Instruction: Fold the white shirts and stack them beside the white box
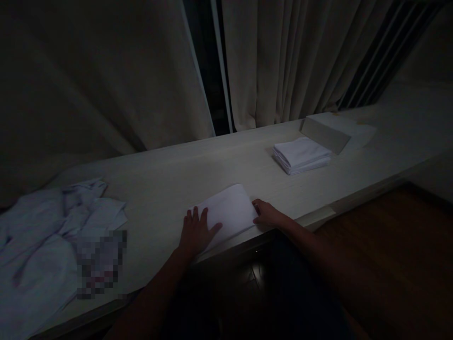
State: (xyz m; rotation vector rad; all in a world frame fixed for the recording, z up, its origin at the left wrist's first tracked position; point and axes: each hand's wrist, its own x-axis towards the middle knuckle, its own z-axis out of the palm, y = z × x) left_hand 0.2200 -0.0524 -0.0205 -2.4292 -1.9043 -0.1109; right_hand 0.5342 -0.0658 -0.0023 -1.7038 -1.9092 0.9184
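A folded white cloth [231, 210] lies flat near the front edge of the long pale counter [159, 177]. My left hand [197, 231] rests on its left end, fingers spread and thumb on top of the fabric. At the cloth's right edge, my right hand [267, 215] has its fingers and thumb closed on the border. Farther right and back sits a neat stack of folded white cloths [300, 153]. A loose heap of crumpled white cloth [46, 241] covers the counter's left end, partly hidden by a pixelated patch.
Behind the folded stack stands a pale box or board [325, 134] with white material beside it. Long beige curtains [269, 61] hang along the back, parted at a dark window gap [208, 71]. A brown wooden floor [396, 236] shows at lower right. The room is dim.
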